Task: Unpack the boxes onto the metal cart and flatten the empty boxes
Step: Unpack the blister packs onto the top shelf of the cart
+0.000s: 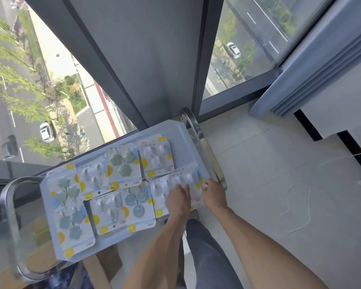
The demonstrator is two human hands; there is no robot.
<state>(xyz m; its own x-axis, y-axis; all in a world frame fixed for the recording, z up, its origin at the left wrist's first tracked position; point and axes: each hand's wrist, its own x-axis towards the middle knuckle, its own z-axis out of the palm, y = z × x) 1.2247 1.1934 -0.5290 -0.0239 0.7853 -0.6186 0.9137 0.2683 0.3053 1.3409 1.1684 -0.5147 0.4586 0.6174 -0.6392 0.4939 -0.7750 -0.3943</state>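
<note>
Floor-to-ceiling window (50,80) behind, high over a street with trees and cars; pale tiled floor (269,163) at right, grey curtain (313,76) bunched by the frame, loose white cord (294,207) lying on the tiles.

Metal cart (183,132) against the glass, curved steel handle at far left (8,215), second one at right (202,147). Top shelf covered with blister packs in two rows. From left: green flower-hook pack (66,188), blue flower-hook pack (73,224) nearer the camera, clear-hook pack (93,176), another clear-hook pack (109,209), green flower pack (123,163), blue flower pack (137,203), clear-hook pack (155,157) in the far right corner. Yellow round stickers and small red label marks on every card; print too small and blurred to read, no brand legible.

Brown cardboard (40,230) visible below the shelf at lower left, shape unclear.

Front right corner: last clear-hook pack (175,182) lying flat, touching neighbouring packs. Left hand (178,198) resting on top of it, fingers bent down onto the plastic bubbles, pressing rather than wrapping. Right hand (213,193) at its right edge, fingers curled, seemingly pinching the card edge; exact contact blurred.

Dark trouser leg (206,247) below the forearms.
</note>
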